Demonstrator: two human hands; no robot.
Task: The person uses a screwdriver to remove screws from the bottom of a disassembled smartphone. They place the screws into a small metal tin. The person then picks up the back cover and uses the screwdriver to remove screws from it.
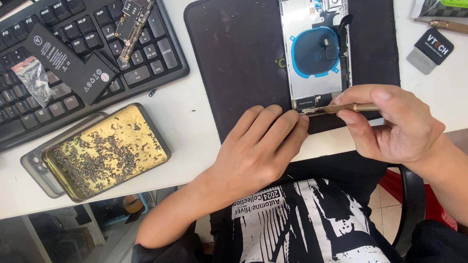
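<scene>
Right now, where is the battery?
In the head view the black battery lies upper left, slanted across the keyboard, between a small bag of screws and a circuit board, far from both hands.

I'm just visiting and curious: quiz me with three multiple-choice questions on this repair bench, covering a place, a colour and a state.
1. Where does the black battery lie?
A. on the keyboard
B. in the tin
C. on the mat

2. What colour is the inside of the tin tray of screws?
A. red
B. gold
C. blue

3. What state is the phone on the dark mat in?
A. sealed
B. opened, insides showing
C. boxed

Answers: 1 A, it rests across the keys. 2 B, gold shows between the screws. 3 B, its parts lie bare while the right hand puts a brass-coloured tool to its lower end, the left hand beside it.
</scene>
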